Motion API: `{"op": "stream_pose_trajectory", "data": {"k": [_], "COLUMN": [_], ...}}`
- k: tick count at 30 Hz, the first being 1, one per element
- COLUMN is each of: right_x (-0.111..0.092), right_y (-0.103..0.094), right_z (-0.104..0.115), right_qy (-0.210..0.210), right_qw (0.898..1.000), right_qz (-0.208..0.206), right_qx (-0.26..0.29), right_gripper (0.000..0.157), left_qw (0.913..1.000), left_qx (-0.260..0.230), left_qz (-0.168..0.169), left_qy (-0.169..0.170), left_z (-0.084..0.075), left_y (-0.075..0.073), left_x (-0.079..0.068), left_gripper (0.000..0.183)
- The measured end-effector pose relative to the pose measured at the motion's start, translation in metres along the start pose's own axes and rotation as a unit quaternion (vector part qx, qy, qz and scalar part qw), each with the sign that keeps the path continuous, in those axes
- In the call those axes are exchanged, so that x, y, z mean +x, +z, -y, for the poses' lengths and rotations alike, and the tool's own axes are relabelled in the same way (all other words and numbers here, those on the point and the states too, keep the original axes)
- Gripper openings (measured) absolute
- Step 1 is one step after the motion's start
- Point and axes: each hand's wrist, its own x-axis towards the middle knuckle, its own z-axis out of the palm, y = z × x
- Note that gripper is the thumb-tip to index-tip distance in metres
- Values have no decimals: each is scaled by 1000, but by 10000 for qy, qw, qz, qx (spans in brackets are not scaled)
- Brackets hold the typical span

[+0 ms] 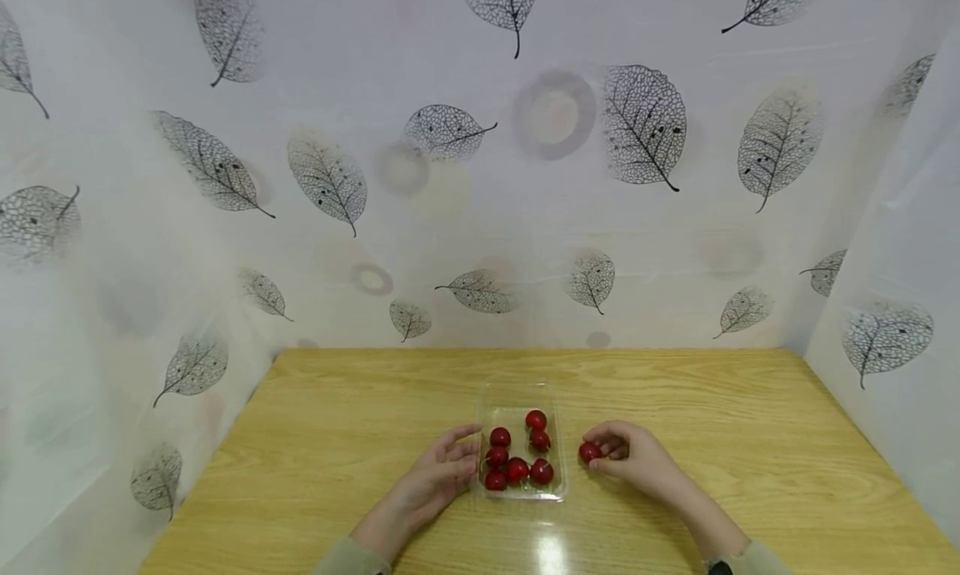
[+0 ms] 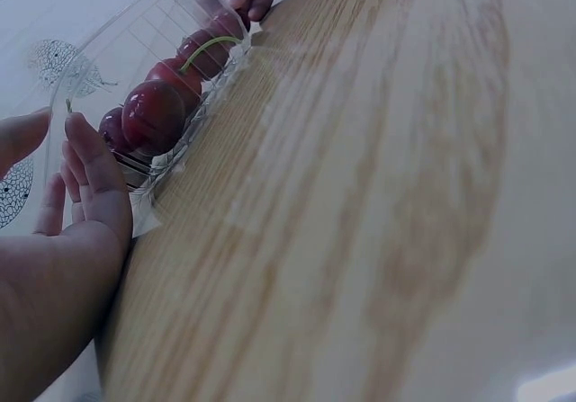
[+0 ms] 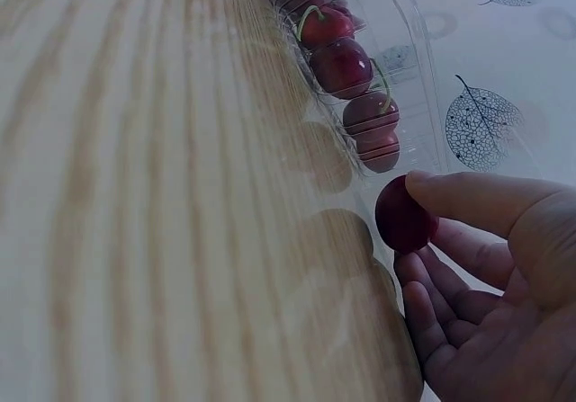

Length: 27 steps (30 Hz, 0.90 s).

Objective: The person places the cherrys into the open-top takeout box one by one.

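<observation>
A clear plastic box [image 1: 519, 497] stands on the table with several dark red cherries [image 1: 517, 470] in it, some with green stems. My left hand [image 1: 438, 479] is at the box's left side, its fairly straight fingers right against the wall. In the left wrist view, those fingers [image 2: 94, 164] overlap the box's near end. Just right of the box, my right hand [image 1: 633, 458] pinches a single cherry [image 3: 405, 215] between thumb and fingers, low over the table. No stem shows on that cherry.
The light wood table [image 1: 360, 408] reaches back to a pale sheet [image 1: 525, 225] printed with dark leaf skeletons. Similar sheeting [image 1: 892, 250] closes the right side, and more hangs at the left. Light glares off the table in front of the box.
</observation>
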Motion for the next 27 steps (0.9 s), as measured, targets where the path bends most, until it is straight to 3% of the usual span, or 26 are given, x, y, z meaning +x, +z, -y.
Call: {"op": "stream_pose_trajectory", "data": {"k": [27], "right_x": [18], "right_y": [-3], "right_z": [18], "right_qy": [-100], "right_qw": [9996], "right_qz": [-150], "right_qx": [-215], "right_gripper": [37], "left_qw": [9999], "left_qx": [-89], "left_qz": [93], "left_qy": [3], "left_z": [0], "left_y": [-1], "left_x": [0], "left_gripper": [68]}}
